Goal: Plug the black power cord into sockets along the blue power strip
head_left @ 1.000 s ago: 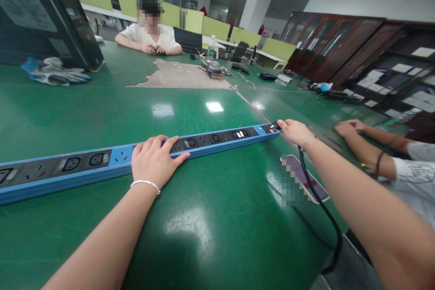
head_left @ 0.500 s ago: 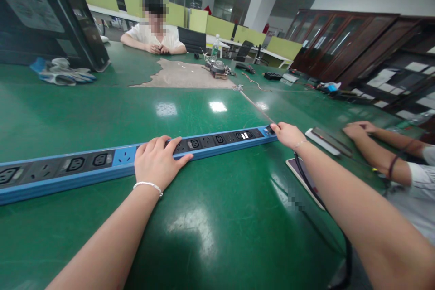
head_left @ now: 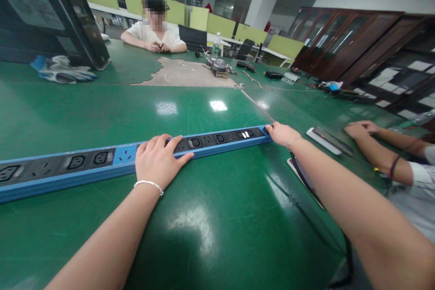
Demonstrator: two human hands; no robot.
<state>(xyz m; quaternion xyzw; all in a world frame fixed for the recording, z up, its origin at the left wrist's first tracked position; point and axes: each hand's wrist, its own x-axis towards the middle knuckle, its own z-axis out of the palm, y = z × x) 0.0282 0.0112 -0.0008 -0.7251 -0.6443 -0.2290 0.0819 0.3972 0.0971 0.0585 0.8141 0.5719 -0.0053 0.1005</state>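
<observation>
A long blue power strip (head_left: 217,139) with black socket panels lies slantwise across the green table. My left hand (head_left: 159,157) grips it near the middle, fingers over the top and thumb along the near side. At the strip's far right end, my right hand (head_left: 283,134) closes its fingers on the blue end piece; a small dark part shows by the fingertips, and the rest is hidden by the hand. A black cable (head_left: 349,253) runs below my right forearm toward the table's near edge, and its start near the wrist is partly covered.
A phone-like flat object (head_left: 292,163) lies under my right forearm. Beyond it are a white bar-shaped object (head_left: 322,141) and another person's hands (head_left: 360,130). Gloves (head_left: 64,70), a dark cabinet (head_left: 84,22), a bottle (head_left: 216,45) and small parts stand farther back. A person sits opposite.
My right hand has shifted slightly left, onto the strip's end, and the dark part at its fingertips shows less. My left hand stays on the strip.
</observation>
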